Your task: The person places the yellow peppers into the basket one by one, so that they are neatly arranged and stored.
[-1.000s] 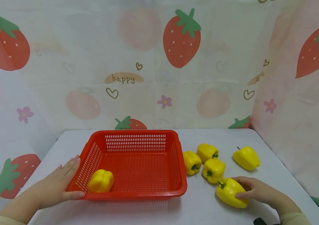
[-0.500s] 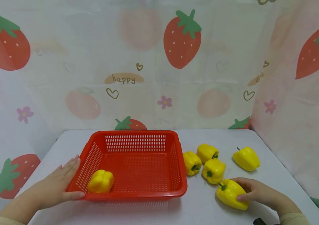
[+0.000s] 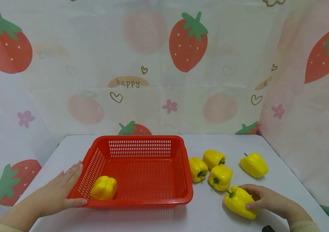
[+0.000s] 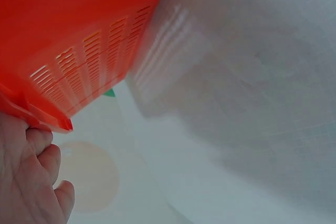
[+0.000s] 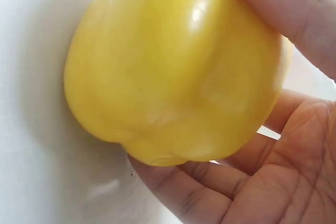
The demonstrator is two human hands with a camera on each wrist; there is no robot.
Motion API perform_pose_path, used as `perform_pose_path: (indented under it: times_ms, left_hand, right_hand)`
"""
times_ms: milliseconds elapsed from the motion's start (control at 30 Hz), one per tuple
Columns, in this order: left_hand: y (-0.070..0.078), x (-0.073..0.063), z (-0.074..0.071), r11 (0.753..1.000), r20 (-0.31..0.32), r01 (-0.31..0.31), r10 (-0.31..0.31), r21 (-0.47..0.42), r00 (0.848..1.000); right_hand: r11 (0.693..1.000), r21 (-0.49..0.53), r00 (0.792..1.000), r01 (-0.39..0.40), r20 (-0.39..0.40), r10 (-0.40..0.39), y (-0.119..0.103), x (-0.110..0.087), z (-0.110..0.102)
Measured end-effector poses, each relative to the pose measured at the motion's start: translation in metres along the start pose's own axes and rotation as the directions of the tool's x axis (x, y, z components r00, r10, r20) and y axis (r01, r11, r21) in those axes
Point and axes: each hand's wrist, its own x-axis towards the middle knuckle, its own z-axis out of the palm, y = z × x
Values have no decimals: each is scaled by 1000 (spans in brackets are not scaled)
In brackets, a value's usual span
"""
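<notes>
My right hand (image 3: 270, 201) grips a yellow bell pepper (image 3: 239, 202) near the front right, thumb on its near side and fingers on its far side. In the right wrist view the pepper's blunt lobed end (image 5: 173, 114) faces the palm, and its shadow falls on the white surface close by. A red plastic basket (image 3: 135, 202) with slotted walls stands left of centre. Against its left side rests my left hand (image 3: 58, 193), fingers extended along the rim and thumb at the front corner. Inside the basket, at front left, lies another yellow bell pepper (image 3: 104, 188).
Right of the basket, three yellow bell peppers cluster: one by its wall (image 3: 197, 169), one behind (image 3: 213, 158) and one in front (image 3: 220, 178). Another pepper (image 3: 254, 165) lies farther right. A dark object (image 3: 267, 228) shows at the bottom edge. Strawberry-printed cloth (image 3: 228, 64) surrounds the white table (image 3: 210, 212).
The head view tilts up slightly, so everything sits a little lower. The gripped pepper shifts very slightly to the right. My left hand and the basket keep their places.
</notes>
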Motion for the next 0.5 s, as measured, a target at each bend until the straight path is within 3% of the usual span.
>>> perform_pose_path:
  times_ms: [500]
  left_hand:
    - [2,0,-1,1000,-6,-17,17,-5,1000]
  right_hand:
    - [999,-34,999,41,-35,-42,-10,-4,-6]
